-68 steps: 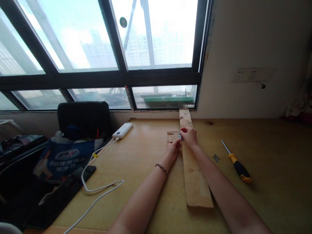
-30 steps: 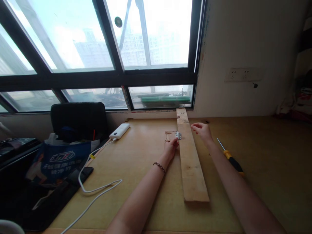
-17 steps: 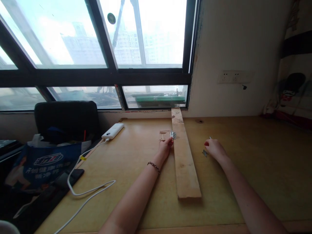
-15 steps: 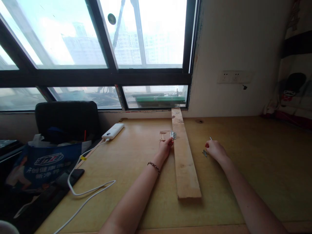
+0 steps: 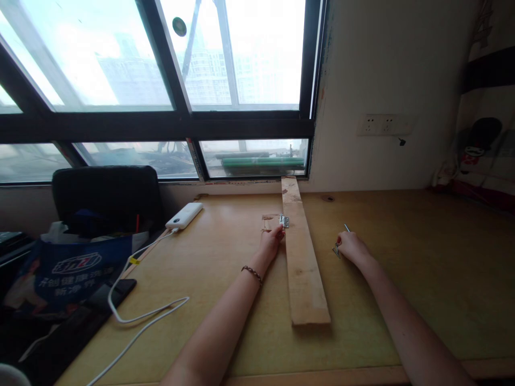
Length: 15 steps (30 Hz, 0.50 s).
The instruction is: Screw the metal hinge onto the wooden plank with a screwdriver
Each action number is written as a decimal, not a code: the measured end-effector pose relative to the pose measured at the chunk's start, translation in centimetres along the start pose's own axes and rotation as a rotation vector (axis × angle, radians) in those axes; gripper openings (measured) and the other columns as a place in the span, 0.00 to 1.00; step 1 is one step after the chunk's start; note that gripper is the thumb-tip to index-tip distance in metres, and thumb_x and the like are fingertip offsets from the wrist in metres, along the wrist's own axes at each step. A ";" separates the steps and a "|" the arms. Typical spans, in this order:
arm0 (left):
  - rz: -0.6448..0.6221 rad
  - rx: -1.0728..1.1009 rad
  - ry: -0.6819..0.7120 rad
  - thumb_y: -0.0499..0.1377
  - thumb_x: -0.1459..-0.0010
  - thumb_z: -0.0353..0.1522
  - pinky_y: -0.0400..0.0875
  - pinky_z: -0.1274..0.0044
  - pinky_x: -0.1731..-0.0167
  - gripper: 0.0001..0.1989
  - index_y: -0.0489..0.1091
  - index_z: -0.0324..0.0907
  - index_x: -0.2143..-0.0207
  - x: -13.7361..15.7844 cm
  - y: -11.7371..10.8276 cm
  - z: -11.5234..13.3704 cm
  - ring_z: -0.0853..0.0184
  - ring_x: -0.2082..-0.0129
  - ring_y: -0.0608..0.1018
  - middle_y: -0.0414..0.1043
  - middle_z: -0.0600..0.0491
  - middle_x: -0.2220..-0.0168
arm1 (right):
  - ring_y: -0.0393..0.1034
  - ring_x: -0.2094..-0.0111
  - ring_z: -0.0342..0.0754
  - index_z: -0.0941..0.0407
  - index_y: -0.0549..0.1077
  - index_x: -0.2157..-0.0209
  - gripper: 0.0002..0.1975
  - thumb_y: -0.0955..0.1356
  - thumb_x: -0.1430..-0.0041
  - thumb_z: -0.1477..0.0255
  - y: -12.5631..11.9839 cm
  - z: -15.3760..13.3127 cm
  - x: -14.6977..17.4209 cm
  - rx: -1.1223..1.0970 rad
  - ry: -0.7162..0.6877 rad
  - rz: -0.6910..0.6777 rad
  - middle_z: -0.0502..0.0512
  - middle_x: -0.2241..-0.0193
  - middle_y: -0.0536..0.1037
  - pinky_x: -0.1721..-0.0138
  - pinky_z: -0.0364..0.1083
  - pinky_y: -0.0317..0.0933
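Note:
A long pale wooden plank lies lengthwise on the table. My left hand is closed at the plank's left edge, its fingertips pinching a small silver hinge with holes in its plate, which rests against the wood. Left of the hinge is a small brownish patch or thin piece; which of these I cannot tell. To the right of the plank, my right hand is closed with its fingertips on metal screws by the tabletop. A thin silver rod shows just beyond its knuckles.
A white power bank with a white cable lies on the table's left side. Beyond that edge stand a black chair and a blue bag. The window and a wall with sockets close off the back.
My right hand has shifted slightly left and down, and its fingertips now meet the screws, one of which looks tilted. The left hand stays on the hinge. The view has shifted slightly.

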<state>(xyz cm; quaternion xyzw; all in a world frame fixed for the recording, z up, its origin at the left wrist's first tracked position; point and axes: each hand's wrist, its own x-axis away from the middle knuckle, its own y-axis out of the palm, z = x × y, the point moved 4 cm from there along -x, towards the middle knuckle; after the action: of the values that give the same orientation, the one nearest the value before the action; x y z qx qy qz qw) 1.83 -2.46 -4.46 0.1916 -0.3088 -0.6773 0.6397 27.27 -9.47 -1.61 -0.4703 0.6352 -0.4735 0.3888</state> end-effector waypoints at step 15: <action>0.010 -0.007 -0.009 0.65 0.62 0.27 0.66 0.82 0.75 0.09 0.68 0.34 0.76 -0.1 -0.2 -0.1 0.75 0.80 0.71 0.71 0.53 0.78 | 0.70 0.75 0.45 0.57 0.73 0.65 0.13 0.64 0.55 0.72 -2.0 -3.9 -0.3 -0.772 -0.120 0.293 0.54 0.74 0.76 0.76 0.42 0.63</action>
<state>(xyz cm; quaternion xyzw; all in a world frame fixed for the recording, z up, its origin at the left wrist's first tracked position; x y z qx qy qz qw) 1.73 -2.38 -4.67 0.1848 -0.3103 -0.6760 0.6424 24.10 -8.51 1.37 -0.5131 0.8024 -0.1119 0.2836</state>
